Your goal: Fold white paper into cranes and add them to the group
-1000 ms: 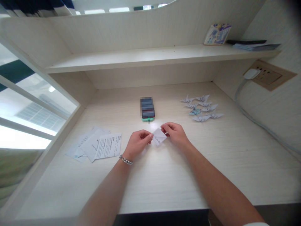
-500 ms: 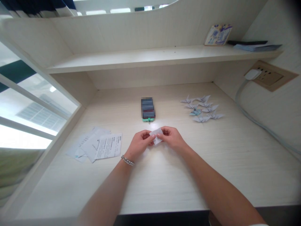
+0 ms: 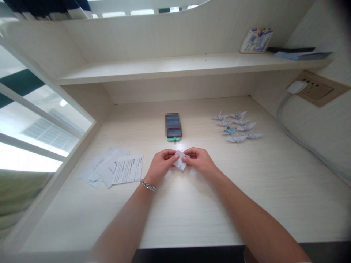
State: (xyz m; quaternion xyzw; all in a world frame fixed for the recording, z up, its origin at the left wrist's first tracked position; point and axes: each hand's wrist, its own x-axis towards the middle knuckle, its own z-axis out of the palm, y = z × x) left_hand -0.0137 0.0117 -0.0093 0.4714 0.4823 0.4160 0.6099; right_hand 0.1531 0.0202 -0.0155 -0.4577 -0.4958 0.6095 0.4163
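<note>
Between my two hands is a small folded piece of white paper (image 3: pixel 180 163), tilted so that one corner points toward me. My left hand (image 3: pixel 162 163) pinches its left side with thumb and fingers; a silver chain bracelet (image 3: pixel 148 185) circles that wrist. On the right side, my right hand (image 3: pixel 199 160) grips the paper, thumb on top. Several folded paper cranes (image 3: pixel 245 126), mostly white with one bluish (image 3: pixel 228 130), sit in a group to the right. Printed paper sheets (image 3: pixel 127 171) overlap on the desk left of my left hand.
A phone (image 3: pixel 173 125) with a blurred screen and green lower edge lies beyond my hands. Above runs a shelf (image 3: pixel 142 71) with a small packet (image 3: pixel 256 40) and flat booklets (image 3: pixel 303 55). A white plug (image 3: pixel 297 87) and cable (image 3: pixel 290 136) are at the right wall.
The paper has turned between my fingers, its lower corner now pointing more toward me. My left thumb has shifted slightly along its edge. The view has moved a little.
</note>
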